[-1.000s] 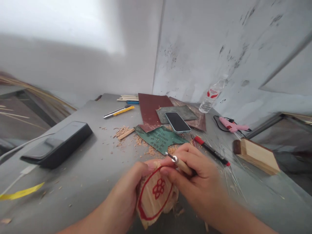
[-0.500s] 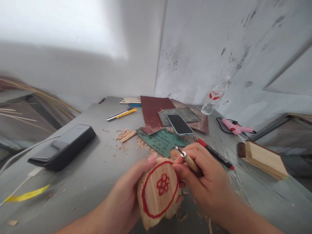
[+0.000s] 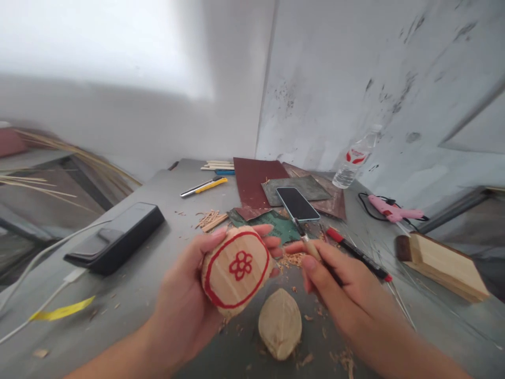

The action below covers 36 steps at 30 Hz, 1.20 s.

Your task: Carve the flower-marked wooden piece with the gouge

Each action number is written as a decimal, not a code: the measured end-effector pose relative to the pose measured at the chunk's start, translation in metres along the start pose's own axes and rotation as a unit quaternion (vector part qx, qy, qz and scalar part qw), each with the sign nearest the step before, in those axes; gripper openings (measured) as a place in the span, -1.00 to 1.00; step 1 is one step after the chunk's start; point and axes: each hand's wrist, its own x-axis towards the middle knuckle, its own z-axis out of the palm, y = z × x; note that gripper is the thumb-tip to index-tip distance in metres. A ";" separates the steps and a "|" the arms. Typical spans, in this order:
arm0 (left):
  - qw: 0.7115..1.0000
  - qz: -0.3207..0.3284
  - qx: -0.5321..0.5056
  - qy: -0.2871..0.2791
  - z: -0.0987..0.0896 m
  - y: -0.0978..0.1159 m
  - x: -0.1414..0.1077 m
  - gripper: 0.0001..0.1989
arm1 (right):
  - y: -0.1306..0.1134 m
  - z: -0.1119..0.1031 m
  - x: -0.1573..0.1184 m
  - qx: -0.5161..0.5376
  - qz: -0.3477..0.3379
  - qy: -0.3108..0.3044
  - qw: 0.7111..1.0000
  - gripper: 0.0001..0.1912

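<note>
My left hand (image 3: 185,284) is closed round a flat wooden piece (image 3: 221,273), its face tilted up toward me. A red oval line and a small red flower are drawn on that face. In my right hand (image 3: 335,284) I grip a carving tool (image 3: 313,249) with a wooden handle; its metal tip points up and away, apart from the wood. Below and between my hands, a carved leaf-shaped wooden piece (image 3: 280,323) lies on the table among shavings.
Sandpaper sheets (image 3: 258,181) and a phone (image 3: 298,204) lie ahead. A red-and-black marker (image 3: 359,254), wood block (image 3: 444,263), pink glue gun (image 3: 394,209) and water bottle (image 3: 355,160) are to the right. A utility knife (image 3: 204,187) and black device (image 3: 118,237) with a cable are leftward.
The wooden piece in my left hand has moved left and up and turned. My right hand with the carving tool has drawn away from it. The leaf-shaped piece below has come into view.
</note>
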 end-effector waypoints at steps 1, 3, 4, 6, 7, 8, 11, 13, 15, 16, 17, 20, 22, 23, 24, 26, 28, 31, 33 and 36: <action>1.000 0.007 0.001 0.003 -0.001 0.002 0.000 -0.60 | -0.002 0.001 -0.002 0.000 0.002 -0.024 1.000 -0.65; 1.000 0.021 0.004 0.000 -0.002 0.003 0.001 -0.59 | -0.005 0.004 -0.006 -0.001 -0.003 -0.058 0.998 -0.67; 1.000 0.028 0.008 0.000 -0.002 0.003 0.001 -0.59 | -0.006 0.005 -0.007 -0.003 -0.009 -0.066 0.998 -0.69; 0.999 0.044 0.020 0.004 -0.003 0.002 0.001 -0.58 | -0.009 0.006 -0.009 -0.004 -0.022 -0.079 0.997 -0.71; 0.998 0.050 0.026 0.005 -0.004 0.001 0.001 -0.59 | -0.011 0.006 -0.009 -0.004 -0.027 -0.088 0.996 -0.71; 0.998 0.053 0.029 0.004 -0.004 0.001 0.001 -0.59 | -0.012 0.005 -0.009 -0.007 -0.029 -0.099 0.995 -0.70; 0.998 0.052 0.030 -0.013 -0.004 0.001 0.001 -0.60 | -0.014 0.003 -0.009 -0.027 -0.021 -0.126 0.991 -0.67; 0.998 0.047 0.030 -0.025 -0.004 0.002 0.001 -0.59 | -0.013 0.004 -0.009 -0.038 -0.018 -0.128 0.991 -0.67; 0.998 0.044 0.033 -0.033 -0.003 0.004 0.000 -0.56 | -0.011 0.006 -0.009 -0.037 -0.027 -0.130 0.990 -0.69; 0.998 0.044 0.034 -0.034 -0.003 0.004 0.000 -0.56 | -0.009 0.007 -0.010 -0.036 -0.035 -0.127 0.991 -0.70; 0.998 0.044 0.036 -0.033 -0.003 0.004 0.000 -0.55 | -0.009 0.009 -0.011 -0.036 -0.043 -0.121 0.991 -0.69; 0.998 0.046 0.038 -0.031 -0.003 0.004 0.000 -0.58 | -0.009 0.011 -0.013 -0.041 -0.062 -0.093 0.993 -0.68; 0.998 0.051 0.035 -0.032 -0.004 0.003 0.000 -0.60 | -0.011 0.011 -0.016 -0.040 -0.071 -0.057 0.995 -0.71; 0.997 0.055 0.033 -0.033 -0.005 0.003 -0.001 -0.61 | -0.013 0.010 -0.017 -0.037 -0.076 -0.040 0.996 -0.72; 0.997 0.059 0.031 -0.032 -0.006 0.002 -0.002 -0.61 | -0.015 0.010 -0.018 -0.033 -0.083 -0.023 0.996 -0.74; 0.997 0.068 0.031 -0.026 -0.006 0.002 -0.003 -0.62 | -0.017 0.010 -0.019 -0.032 -0.092 -0.006 0.995 -0.75; 0.996 0.079 0.031 -0.017 -0.004 0.001 -0.003 -0.62 | -0.016 0.010 -0.020 -0.034 -0.098 -0.006 0.995 -0.74; 0.996 0.088 0.026 -0.005 0.000 0.001 -0.003 -0.60 | -0.014 0.013 -0.019 -0.032 -0.096 0.001 0.995 -0.72; 0.996 0.088 0.022 -0.005 0.002 0.000 -0.002 -0.58 | -0.012 0.014 -0.018 -0.027 -0.100 -0.002 0.995 -0.72; 0.996 0.090 0.020 -0.015 0.002 0.000 -0.001 -0.57 | -0.013 0.014 -0.017 -0.023 -0.097 -0.012 0.995 -0.72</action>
